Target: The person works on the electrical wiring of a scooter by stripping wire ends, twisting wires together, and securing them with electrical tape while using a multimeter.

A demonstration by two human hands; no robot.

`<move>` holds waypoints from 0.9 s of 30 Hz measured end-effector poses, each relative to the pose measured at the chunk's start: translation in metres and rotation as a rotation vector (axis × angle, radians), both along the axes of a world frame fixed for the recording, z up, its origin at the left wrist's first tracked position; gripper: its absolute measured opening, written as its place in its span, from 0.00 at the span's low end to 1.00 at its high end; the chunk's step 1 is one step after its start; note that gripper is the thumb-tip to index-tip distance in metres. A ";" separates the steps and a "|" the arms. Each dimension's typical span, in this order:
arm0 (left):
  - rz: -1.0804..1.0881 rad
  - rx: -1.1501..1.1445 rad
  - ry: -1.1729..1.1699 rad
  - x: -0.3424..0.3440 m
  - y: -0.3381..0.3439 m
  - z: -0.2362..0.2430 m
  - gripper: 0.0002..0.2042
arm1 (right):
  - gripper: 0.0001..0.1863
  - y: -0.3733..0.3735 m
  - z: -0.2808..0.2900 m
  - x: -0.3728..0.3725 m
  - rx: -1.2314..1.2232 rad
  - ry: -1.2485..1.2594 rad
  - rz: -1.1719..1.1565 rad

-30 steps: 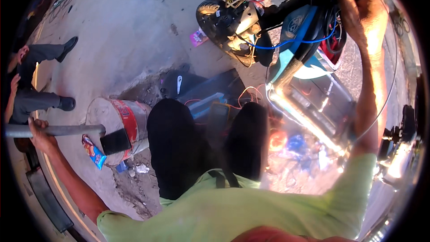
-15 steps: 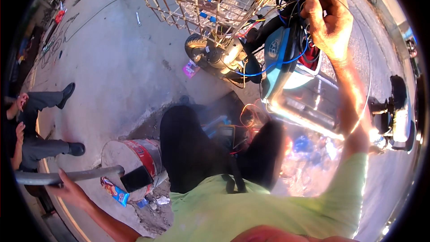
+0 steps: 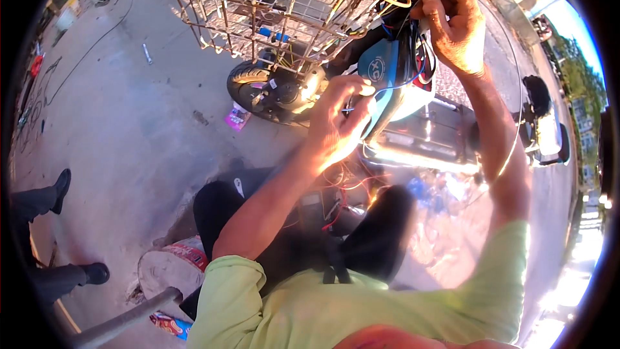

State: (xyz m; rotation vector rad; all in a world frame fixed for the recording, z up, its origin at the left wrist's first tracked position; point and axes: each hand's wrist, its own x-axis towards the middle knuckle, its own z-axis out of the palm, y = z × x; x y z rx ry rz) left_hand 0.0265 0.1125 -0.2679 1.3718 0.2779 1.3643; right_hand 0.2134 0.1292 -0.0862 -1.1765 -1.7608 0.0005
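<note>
One blue wire [image 3: 402,84] — between left fingers [image 3: 365,89], thin cable [image 3: 519,71] — by right fingers [image 3: 436,18].

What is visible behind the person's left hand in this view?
Behind the left hand, a wheel shows past its left edge and a blue panel past its right. The part directly behind it is covered and cannot be seen.

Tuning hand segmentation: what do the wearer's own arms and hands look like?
Left hand and right hand: bare, no gloves. Left forearm and right forearm: uncovered, no watch visible. Light green short sleeves, no print visible.
</note>
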 end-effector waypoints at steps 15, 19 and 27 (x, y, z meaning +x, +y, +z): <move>-0.746 -0.692 -0.409 0.064 0.042 -0.046 0.18 | 0.08 -0.010 0.010 0.005 -0.012 -0.364 -0.314; -0.907 -0.782 -0.596 0.071 0.050 -0.042 0.22 | 0.13 -0.006 0.008 0.011 -0.121 -0.260 -0.247; -0.923 -0.909 -0.652 0.063 0.060 -0.039 0.22 | 0.10 -0.021 0.024 -0.017 -0.108 -0.400 -0.408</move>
